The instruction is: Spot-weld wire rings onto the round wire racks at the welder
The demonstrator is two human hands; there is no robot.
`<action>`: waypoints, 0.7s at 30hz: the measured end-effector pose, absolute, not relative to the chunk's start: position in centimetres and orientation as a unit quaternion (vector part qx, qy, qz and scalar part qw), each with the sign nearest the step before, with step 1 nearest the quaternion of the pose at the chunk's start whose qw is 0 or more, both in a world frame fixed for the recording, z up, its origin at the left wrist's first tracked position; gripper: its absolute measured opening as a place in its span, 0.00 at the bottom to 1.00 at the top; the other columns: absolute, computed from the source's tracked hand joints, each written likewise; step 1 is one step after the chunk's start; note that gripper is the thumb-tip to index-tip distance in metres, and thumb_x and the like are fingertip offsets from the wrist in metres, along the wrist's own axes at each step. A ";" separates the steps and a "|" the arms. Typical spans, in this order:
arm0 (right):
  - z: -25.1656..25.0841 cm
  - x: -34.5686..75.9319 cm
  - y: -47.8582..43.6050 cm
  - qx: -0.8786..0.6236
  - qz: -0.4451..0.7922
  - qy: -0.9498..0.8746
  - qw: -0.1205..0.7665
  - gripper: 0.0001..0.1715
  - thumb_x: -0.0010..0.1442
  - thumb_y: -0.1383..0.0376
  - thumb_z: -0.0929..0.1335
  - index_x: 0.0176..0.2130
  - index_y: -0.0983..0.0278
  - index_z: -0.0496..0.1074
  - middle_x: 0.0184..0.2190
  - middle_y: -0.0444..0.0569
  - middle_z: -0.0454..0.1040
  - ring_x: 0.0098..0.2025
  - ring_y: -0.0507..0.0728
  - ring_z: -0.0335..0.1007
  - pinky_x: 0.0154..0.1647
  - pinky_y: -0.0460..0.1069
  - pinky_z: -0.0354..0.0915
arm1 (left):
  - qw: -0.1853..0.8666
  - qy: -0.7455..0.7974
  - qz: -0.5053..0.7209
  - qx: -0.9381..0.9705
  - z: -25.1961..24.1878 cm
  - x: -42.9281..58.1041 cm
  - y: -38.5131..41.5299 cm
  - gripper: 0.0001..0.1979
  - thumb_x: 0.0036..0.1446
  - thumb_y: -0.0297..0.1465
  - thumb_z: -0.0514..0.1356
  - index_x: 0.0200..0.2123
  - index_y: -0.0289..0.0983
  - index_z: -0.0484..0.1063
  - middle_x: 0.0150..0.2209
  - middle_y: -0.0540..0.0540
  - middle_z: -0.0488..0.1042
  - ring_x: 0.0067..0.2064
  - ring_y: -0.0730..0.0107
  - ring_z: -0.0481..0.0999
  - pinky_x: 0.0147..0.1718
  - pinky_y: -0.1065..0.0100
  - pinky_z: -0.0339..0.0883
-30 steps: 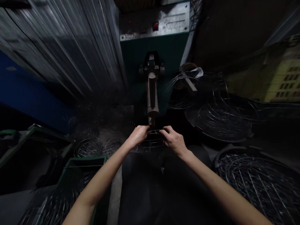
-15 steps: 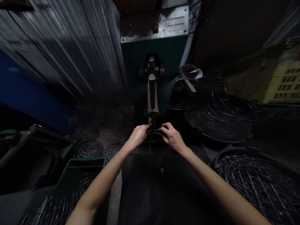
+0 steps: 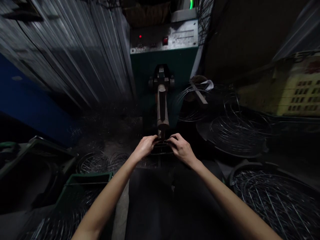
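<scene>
Both hands hold a small wire rack (image 3: 162,153) below the tip of a machine arm. My left hand (image 3: 145,146) pinches its left side with closed fingers. On the other side, my right hand (image 3: 182,147) grips the rack between thumb and fingers. The rack shows thin curved and straight wires; its far part is dark and partly covered by my fingers. Right above it comes down the pale arm of a green machine (image 3: 163,58), a spot welder by its look, with its electrode tip (image 3: 163,133) between my hands.
A tub of wire pieces (image 3: 275,196) stands at the right, with a dark basin of wire hoops (image 3: 236,133) behind it. At the left is a green crate (image 3: 85,179) with wires. A yellow crate (image 3: 300,93) sits far right. Wire rings (image 3: 93,162) lie on the floor.
The whole view has shifted, so the machine sits slightly lower in the picture. Both hands keep their hold on the wire rack at the electrode tip.
</scene>
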State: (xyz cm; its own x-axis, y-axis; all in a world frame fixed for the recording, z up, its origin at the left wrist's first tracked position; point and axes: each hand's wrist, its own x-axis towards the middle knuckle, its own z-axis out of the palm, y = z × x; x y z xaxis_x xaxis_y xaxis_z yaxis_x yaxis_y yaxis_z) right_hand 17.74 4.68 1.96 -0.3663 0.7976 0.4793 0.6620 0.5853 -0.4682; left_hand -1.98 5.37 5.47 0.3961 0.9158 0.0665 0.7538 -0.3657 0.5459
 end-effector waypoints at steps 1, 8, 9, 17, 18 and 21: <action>1.9 17.7 4.7 -0.446 0.101 -0.819 0.346 0.10 0.61 0.64 0.62 0.39 0.62 0.72 0.40 0.51 0.67 0.36 0.54 0.68 0.34 0.47 0.67 | 0.222 0.518 0.182 0.806 5.5 -2.0 5.4 0.09 0.60 0.32 0.51 0.31 0.36 0.68 0.30 0.48 0.72 0.32 0.69 0.71 0.31 0.72 0.59; 1.7 17.4 5.8 -0.455 0.100 -0.812 0.351 0.09 0.61 0.63 0.63 0.38 0.62 0.71 0.39 0.51 0.68 0.36 0.54 0.68 0.35 0.47 0.67 | 0.212 0.532 0.171 0.801 5.6 -1.9 6.1 0.09 0.59 0.30 0.50 0.32 0.36 0.69 0.32 0.47 0.74 0.35 0.68 0.72 0.33 0.72 0.60; 1.7 17.3 6.0 -0.455 0.097 -0.813 0.351 0.09 0.61 0.63 0.63 0.38 0.62 0.71 0.39 0.51 0.68 0.36 0.54 0.68 0.35 0.47 0.66 | 0.210 0.534 0.173 0.801 5.7 -1.9 6.3 0.09 0.59 0.30 0.51 0.32 0.36 0.69 0.31 0.47 0.74 0.34 0.68 0.72 0.32 0.72 0.59; 1.3 17.1 6.6 -0.454 0.095 -0.815 0.348 0.10 0.61 0.62 0.63 0.38 0.63 0.72 0.39 0.51 0.68 0.36 0.54 0.68 0.34 0.47 0.66 | 0.215 0.533 0.170 0.801 5.4 -2.1 6.9 0.09 0.59 0.31 0.51 0.33 0.36 0.70 0.31 0.47 0.74 0.34 0.69 0.72 0.31 0.73 0.60; 1.4 17.0 6.6 -0.454 0.098 -0.813 0.351 0.10 0.61 0.62 0.63 0.38 0.63 0.72 0.39 0.51 0.68 0.36 0.54 0.68 0.35 0.47 0.66 | 0.216 0.530 0.168 0.802 5.3 -2.1 7.0 0.09 0.59 0.31 0.51 0.33 0.36 0.70 0.32 0.47 0.75 0.34 0.69 0.72 0.32 0.73 0.60; 1.7 17.1 6.5 -0.448 0.118 -0.809 0.361 0.09 0.61 0.62 0.63 0.38 0.62 0.72 0.38 0.50 0.68 0.36 0.54 0.68 0.36 0.47 0.66 | 0.221 0.529 0.161 0.803 5.3 -2.1 7.1 0.10 0.59 0.31 0.51 0.34 0.36 0.71 0.32 0.47 0.75 0.34 0.69 0.72 0.32 0.73 0.60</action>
State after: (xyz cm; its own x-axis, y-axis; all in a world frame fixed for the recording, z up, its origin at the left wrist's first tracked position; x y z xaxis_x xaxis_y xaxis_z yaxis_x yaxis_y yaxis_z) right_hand 17.06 6.49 1.69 -0.3382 0.8100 0.4790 0.6402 0.5711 -0.5138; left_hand -2.14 7.11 5.31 0.3876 0.9215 0.0249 0.7795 -0.3421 0.5247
